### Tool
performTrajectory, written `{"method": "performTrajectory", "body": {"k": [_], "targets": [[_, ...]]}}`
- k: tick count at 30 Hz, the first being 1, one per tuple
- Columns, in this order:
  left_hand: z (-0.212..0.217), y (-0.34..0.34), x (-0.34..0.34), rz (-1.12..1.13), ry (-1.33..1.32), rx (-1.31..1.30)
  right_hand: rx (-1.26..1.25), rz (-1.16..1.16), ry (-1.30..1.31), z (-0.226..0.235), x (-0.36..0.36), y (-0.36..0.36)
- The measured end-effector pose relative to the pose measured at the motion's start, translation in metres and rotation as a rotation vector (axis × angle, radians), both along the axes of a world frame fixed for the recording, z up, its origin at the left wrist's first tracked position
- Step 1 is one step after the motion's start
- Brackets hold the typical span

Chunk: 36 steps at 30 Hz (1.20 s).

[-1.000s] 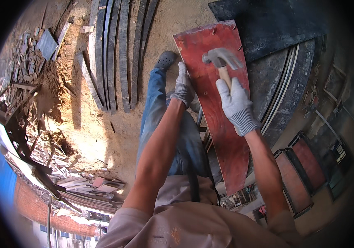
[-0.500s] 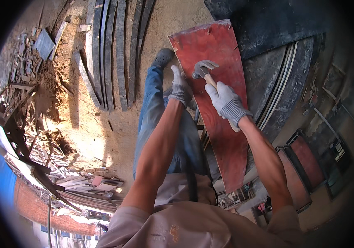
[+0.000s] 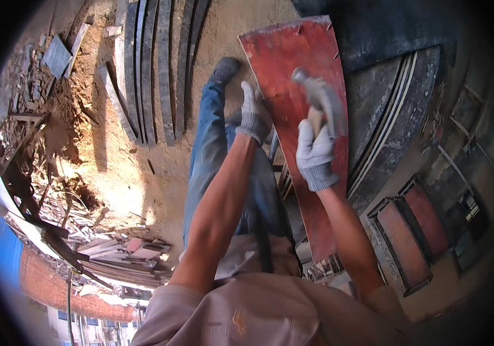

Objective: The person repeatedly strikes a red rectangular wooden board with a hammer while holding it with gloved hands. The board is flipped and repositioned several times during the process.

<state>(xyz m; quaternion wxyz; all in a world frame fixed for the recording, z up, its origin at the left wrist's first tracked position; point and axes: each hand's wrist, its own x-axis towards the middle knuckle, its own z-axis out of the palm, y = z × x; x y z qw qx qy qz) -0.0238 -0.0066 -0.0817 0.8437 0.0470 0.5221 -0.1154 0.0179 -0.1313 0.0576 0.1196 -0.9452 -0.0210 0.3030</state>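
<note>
Here, right hand (image 3: 315, 154) grip closed on hammer (image 3: 323, 102), left hand (image 3: 254, 111) apparently clasping red board (image 3: 293, 63) edge.

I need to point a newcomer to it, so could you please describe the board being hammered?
Find the sandy ground with dark curved planks. To their right a long red board slopes toward the person, the left hand on its edge, the right hand holding a hammer over it. Its neighbours are dark grey.
</note>
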Motion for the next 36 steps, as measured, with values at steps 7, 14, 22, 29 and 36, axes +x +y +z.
{"method": "performTrajectory", "body": {"k": [7,14,22,29,36], "targets": [[-0.014,-0.008,-0.007,0.035,-0.115,0.053,0.446,0.097,-0.255,0.018,0.005,0.003],[-0.015,-0.015,-0.018,0.030,-0.156,0.015,-0.096,0.142,0.201,0.012,0.043,0.020],[-0.012,-0.014,-0.019,0.011,-0.183,-0.021,-0.058,-0.313,0.619,0.011,0.033,0.008],[-0.017,-0.021,-0.019,0.029,-0.110,0.034,0.070,-0.306,0.691,0.013,0.051,0.018],[-0.019,-0.023,-0.022,0.001,0.031,0.005,0.162,-0.111,0.130,0.001,0.017,-0.008]]}}
